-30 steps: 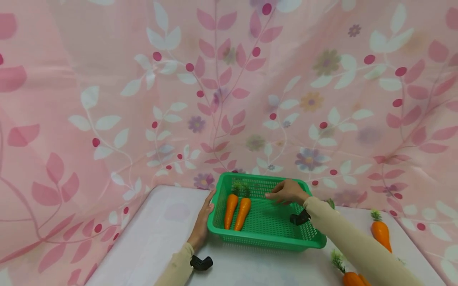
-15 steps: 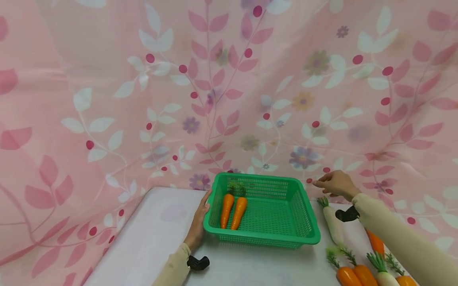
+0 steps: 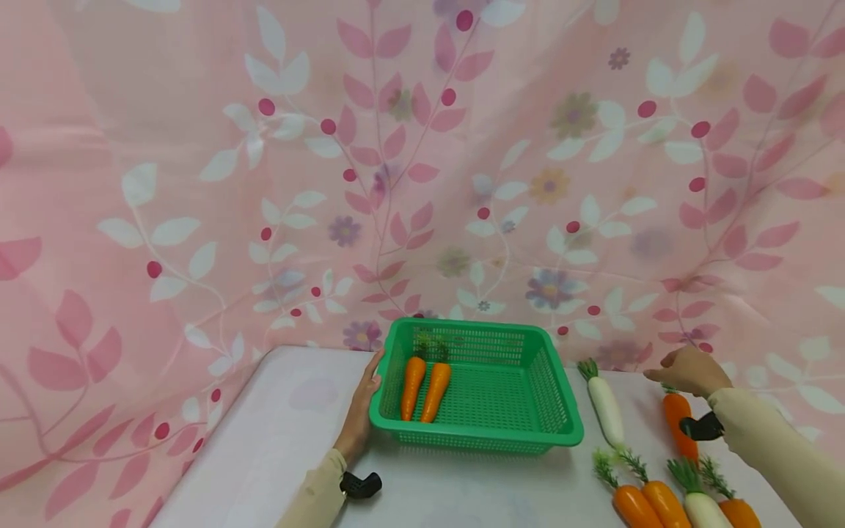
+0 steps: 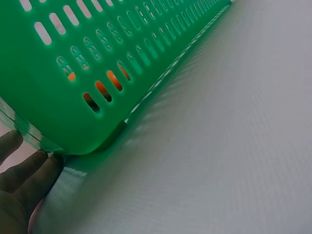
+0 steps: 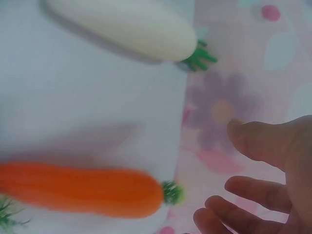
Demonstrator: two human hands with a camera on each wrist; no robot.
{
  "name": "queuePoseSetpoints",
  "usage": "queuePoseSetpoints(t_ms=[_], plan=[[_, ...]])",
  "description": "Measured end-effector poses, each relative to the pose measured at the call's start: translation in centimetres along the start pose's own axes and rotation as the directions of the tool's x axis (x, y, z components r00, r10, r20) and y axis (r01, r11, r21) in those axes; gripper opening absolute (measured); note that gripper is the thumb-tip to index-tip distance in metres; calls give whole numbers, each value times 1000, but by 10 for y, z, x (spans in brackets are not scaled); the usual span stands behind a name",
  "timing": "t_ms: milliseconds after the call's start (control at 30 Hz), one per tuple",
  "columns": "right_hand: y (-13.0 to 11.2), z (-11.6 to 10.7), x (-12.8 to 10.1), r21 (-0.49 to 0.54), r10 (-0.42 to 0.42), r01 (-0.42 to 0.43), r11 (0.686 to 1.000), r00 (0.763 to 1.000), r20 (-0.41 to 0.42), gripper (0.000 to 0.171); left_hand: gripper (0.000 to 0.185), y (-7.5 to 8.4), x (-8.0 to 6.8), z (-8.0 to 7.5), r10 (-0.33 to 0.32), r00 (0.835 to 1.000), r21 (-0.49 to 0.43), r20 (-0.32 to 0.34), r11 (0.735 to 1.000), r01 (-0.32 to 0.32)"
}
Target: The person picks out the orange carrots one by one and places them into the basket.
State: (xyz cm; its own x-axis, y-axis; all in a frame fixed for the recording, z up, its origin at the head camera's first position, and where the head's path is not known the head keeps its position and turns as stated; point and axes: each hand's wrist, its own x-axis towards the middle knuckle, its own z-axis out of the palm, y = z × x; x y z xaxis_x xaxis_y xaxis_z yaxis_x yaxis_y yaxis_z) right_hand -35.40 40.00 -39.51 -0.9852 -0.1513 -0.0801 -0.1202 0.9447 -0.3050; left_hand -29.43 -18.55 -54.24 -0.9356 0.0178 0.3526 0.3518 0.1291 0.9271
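Note:
A green plastic basket stands on the white table with two carrots lying side by side in its left part. My left hand rests along the basket's left side; in the left wrist view its fingers touch the basket's lower corner. My right hand is over the far right of the table, right by the leafy top of a single carrot. In the right wrist view the thumb and fingers are spread apart with nothing between them, beside that carrot.
A white radish lies between the basket and the single carrot. At the front right lie several more carrots and another white radish. A pink floral cloth hangs behind the table.
My right hand has moved out of the basket, over the white radish, and rightward to the single carrot. The left hand stays at the basket. The head view has turned slightly right.

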Motion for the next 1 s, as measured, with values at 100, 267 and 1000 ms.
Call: queuePoseSetpoints(t_ms=[100, 267, 1000], plan=[[13, 7, -5, -10, 25, -25, 1000, 1000, 16, 77, 51, -2, 0, -1, -14, 1000, -1, -2, 1000, 14], [36, 22, -7, -3, 54, -54, 999, 998, 11, 84, 50, -3, 0, -3, -18, 1000, -11, 0, 1000, 18], [68, 65, -13, 123, 84, -84, 989, 996, 1, 83, 51, 0, 0, 0, -19, 1000, -15, 10, 1000, 19]])
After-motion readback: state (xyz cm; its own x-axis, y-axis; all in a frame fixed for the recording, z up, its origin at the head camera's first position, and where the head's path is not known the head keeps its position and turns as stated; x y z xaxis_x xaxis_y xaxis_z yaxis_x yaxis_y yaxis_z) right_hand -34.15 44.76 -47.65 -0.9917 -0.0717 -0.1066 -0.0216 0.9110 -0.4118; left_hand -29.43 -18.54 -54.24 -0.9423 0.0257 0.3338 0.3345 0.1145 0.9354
